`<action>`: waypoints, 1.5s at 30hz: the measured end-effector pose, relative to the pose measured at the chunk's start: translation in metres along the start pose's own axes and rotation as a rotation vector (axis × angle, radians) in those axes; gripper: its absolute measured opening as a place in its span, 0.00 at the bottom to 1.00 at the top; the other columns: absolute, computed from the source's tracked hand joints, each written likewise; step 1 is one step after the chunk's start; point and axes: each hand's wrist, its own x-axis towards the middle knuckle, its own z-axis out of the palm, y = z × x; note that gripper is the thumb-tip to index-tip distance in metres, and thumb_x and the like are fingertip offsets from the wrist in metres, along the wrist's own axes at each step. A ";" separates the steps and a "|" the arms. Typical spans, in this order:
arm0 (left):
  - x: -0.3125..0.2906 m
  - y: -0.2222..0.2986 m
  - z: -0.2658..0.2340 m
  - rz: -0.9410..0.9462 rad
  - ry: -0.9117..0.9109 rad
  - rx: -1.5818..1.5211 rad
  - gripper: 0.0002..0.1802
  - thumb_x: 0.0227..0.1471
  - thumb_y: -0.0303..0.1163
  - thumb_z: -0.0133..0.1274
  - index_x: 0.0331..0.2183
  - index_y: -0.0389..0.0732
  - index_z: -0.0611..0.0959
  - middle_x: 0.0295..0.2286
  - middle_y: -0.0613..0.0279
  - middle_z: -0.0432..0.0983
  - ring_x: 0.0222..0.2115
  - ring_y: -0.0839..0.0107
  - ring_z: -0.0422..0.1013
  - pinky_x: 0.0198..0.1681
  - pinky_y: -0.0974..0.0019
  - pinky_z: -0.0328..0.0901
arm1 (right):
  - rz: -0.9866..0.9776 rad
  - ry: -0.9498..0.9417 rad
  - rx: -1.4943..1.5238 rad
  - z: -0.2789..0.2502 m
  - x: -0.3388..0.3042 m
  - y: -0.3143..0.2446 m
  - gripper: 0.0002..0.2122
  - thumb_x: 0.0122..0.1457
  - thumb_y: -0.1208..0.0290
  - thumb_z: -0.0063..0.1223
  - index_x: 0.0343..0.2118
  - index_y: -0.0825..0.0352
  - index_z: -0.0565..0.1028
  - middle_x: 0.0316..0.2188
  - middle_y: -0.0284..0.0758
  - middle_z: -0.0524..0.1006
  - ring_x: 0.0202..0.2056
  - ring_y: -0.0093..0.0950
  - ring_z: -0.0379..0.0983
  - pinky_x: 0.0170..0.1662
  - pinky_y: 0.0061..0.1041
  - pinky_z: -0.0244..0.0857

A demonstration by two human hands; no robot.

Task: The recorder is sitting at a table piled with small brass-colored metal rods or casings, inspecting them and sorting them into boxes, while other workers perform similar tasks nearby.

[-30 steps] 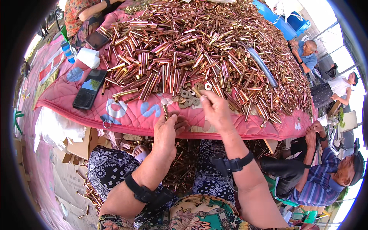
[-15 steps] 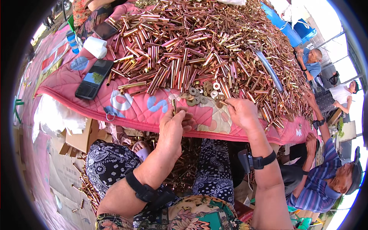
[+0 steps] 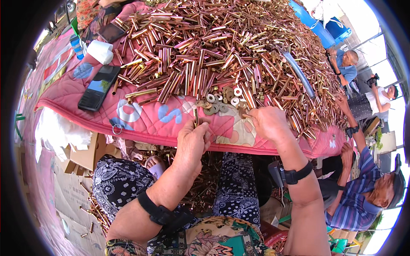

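My left hand [image 3: 192, 138] is closed round a gold-coloured metal tube [image 3: 195, 115], which stands upright above the fingers. To its right, my right hand [image 3: 270, 123] pinches a small copper-coloured piece [image 3: 246, 115]; the fingers hide most of it, so its kind is unclear. Just beyond both hands lies a small heap of flat round washers [image 3: 211, 109], grey and brassy, with a few white ones [image 3: 235, 101]. Behind them spreads a large pile of copper-coloured metal tubes [image 3: 205, 47]. All of this rests on a pink quilted cloth [image 3: 147, 123].
A black phone [image 3: 98, 89] and a white cup-like object [image 3: 101, 52] lie at the left. A blue-grey pipe [image 3: 298, 72] crosses the pile. Co-workers sit along the right, one in a striped shirt [image 3: 354, 205]. Cardboard boxes [image 3: 87, 153] and loose tubes are below the cloth's edge.
The tube in my left hand has come more upright, and that hand's fingers have curled in. My right hand has shifted slightly left, still pinching. The whole view has moved a little.
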 end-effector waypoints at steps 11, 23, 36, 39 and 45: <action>-0.002 -0.001 -0.004 -0.005 -0.109 0.106 0.15 0.54 0.38 0.36 0.38 0.38 0.69 0.19 0.66 0.66 0.17 0.78 0.62 0.21 0.75 0.56 | -0.160 -0.398 -0.196 -0.022 0.027 0.008 0.11 0.43 0.75 0.45 0.31 0.61 0.75 0.23 0.43 0.74 0.29 0.41 0.72 0.32 0.36 0.65; -0.002 0.002 -0.001 0.030 -0.143 -0.011 0.12 0.58 0.37 0.34 0.38 0.39 0.66 0.32 0.54 0.73 0.32 0.64 0.72 0.36 0.64 0.67 | -0.028 0.086 0.454 0.029 -0.030 0.017 0.16 0.49 0.77 0.46 0.43 0.58 0.70 0.18 0.43 0.72 0.20 0.36 0.69 0.25 0.29 0.62; -0.004 0.003 0.004 0.095 -0.103 -0.192 0.13 0.58 0.36 0.35 0.40 0.39 0.64 0.33 0.52 0.73 0.33 0.64 0.73 0.35 0.65 0.68 | -0.186 0.411 1.017 0.014 -0.062 -0.086 0.10 0.54 0.81 0.46 0.40 0.71 0.70 0.28 0.32 0.75 0.27 0.13 0.67 0.30 0.13 0.62; -0.003 0.005 0.004 0.107 -0.068 -0.192 0.12 0.58 0.37 0.35 0.40 0.39 0.64 0.32 0.52 0.73 0.33 0.64 0.73 0.35 0.65 0.68 | -0.119 0.521 1.157 0.021 -0.065 -0.090 0.11 0.54 0.82 0.46 0.42 0.72 0.69 0.30 0.32 0.74 0.29 0.13 0.67 0.32 0.12 0.61; -0.005 0.007 0.006 0.106 -0.046 -0.158 0.12 0.58 0.37 0.35 0.39 0.39 0.64 0.31 0.53 0.73 0.32 0.64 0.73 0.35 0.65 0.68 | -0.049 0.514 1.169 0.016 -0.061 -0.093 0.09 0.52 0.82 0.47 0.37 0.70 0.71 0.26 0.37 0.75 0.27 0.20 0.72 0.31 0.18 0.65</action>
